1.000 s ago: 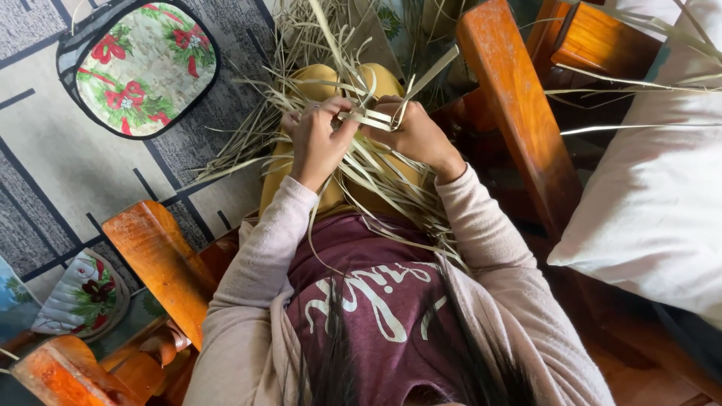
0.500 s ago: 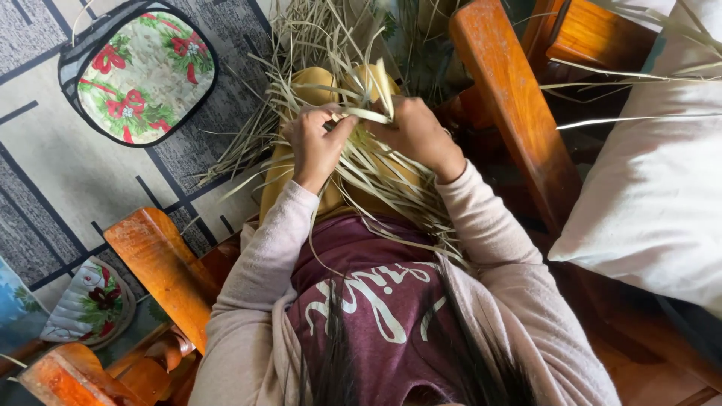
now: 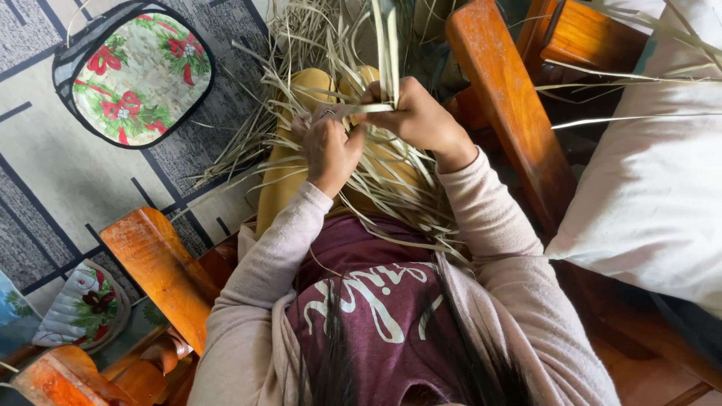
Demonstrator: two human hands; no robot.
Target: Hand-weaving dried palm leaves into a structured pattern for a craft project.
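No box or basket shows here — the pale dry leaf strips (image 3: 376, 177) simply lie loose across my lap, spilling over my yellow trousers (image 3: 289, 162) and fanning out toward the far side and onto the floor. My left hand (image 3: 331, 150) is curled closed over the strips just above my knees, its fingers pinching a flat folded piece, and my right hand (image 3: 417, 116) sits right against it on the right, also closed, thumb and fingers gripping a pair of long strips (image 3: 387, 53) that stand up and away from me. The two hands touch at the spot where the strips cross, so the piece I am working sits between them, a little beyond my waist, with the rest of the bundle trailing back under my wrists toward my maroon shirt (image 3: 376, 293). I am sitting in a wooden chair — one orange-brown armrest (image 3: 154, 259) is near on my left, the other armrest (image 3: 508, 98) runs along my right. A white cushion (image 3: 654, 180) lies on the far right, with a few stray strips across it. Below me the floor (image 3: 68, 180) is covered in a grey and beige patterned carpet, and on it, far left, lies a rounded pad with a red flower print (image 3: 135, 71); a smaller flowered piece (image 3: 79, 308) lies near left.
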